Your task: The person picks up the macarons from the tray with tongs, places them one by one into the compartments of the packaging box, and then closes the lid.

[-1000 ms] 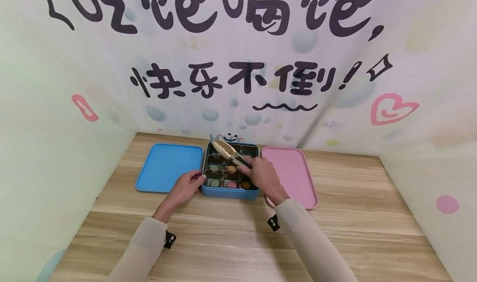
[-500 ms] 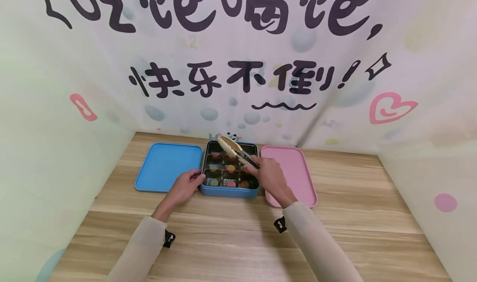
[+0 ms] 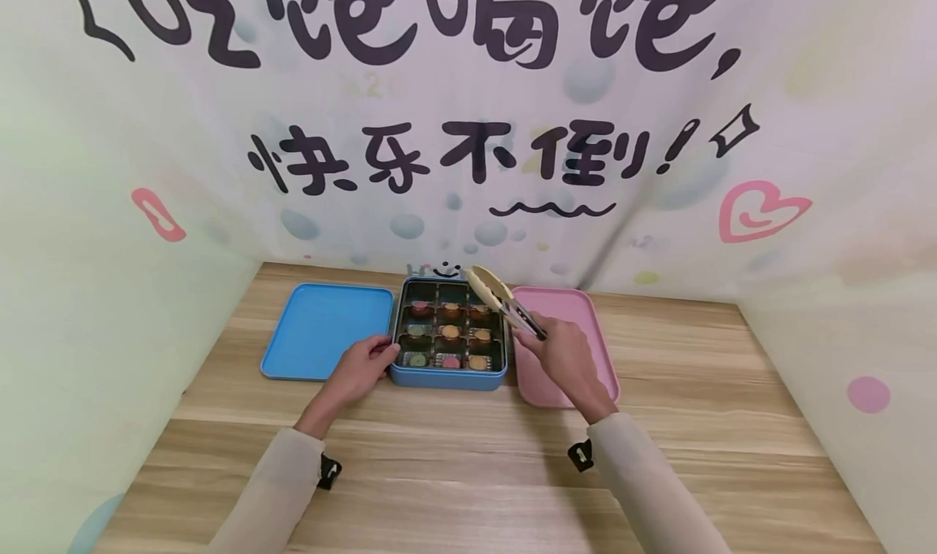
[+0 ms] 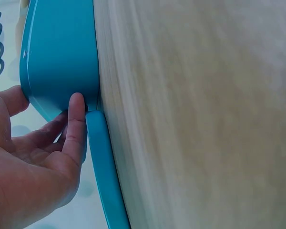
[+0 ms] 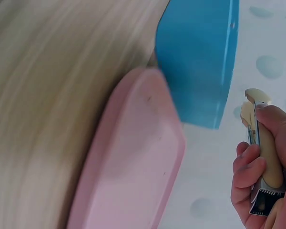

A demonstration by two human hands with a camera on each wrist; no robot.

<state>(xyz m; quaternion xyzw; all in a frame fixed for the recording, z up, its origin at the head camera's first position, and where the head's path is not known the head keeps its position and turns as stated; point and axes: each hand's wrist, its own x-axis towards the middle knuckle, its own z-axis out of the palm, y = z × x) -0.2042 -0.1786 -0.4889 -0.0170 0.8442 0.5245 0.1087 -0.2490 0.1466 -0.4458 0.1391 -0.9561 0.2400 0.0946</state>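
Note:
My left hand [image 3: 362,367] holds the near-left corner of a blue box [image 3: 448,380], the thumb at its top rim and the fingers against its side [image 4: 62,57]. Inside, a dark divided insert bears several small round sweets, among them a pink one [image 3: 451,363], a green one [image 3: 418,360] and an orange-tan one [image 3: 450,333]. My right hand [image 3: 567,355] grips food tongs [image 3: 516,314] with cream tips. These tips hang above the box's back right corner, and nothing shows between them. In the right wrist view, fingers and thumb wrap the tongs' handle [image 5: 269,162].
A blue lid-like tray [image 3: 329,330] lies left of the box. To the right, partly under my right hand, lies a pink tray [image 3: 560,306]. The wooden table [image 3: 454,464] is bounded by a printed wall [image 3: 351,237] behind and walls at both sides.
My right hand has carried the tongs from over the box's back left rightward to its back right edge, uncovering more compartments. The left hand has stayed at the box's corner.

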